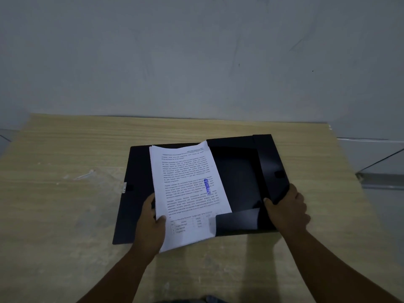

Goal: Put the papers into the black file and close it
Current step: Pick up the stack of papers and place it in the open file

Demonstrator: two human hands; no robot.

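The black file (238, 178) lies open on the wooden table (65, 149), its cover spread flat to the left and its inner flaps raised on the right. A stack of printed white papers (188, 193) with a blue stamp is tilted over the file's middle. My left hand (153, 221) grips the stack at its lower left edge. My right hand (286, 208) holds the file's right side flap near the front corner, thumb on the inner face.
A small white object (84, 174) lies on the table left of the file. The table's back edge meets a grey wall (196, 62). A glass or metal fixture (376, 178) stands beyond the table's right edge.
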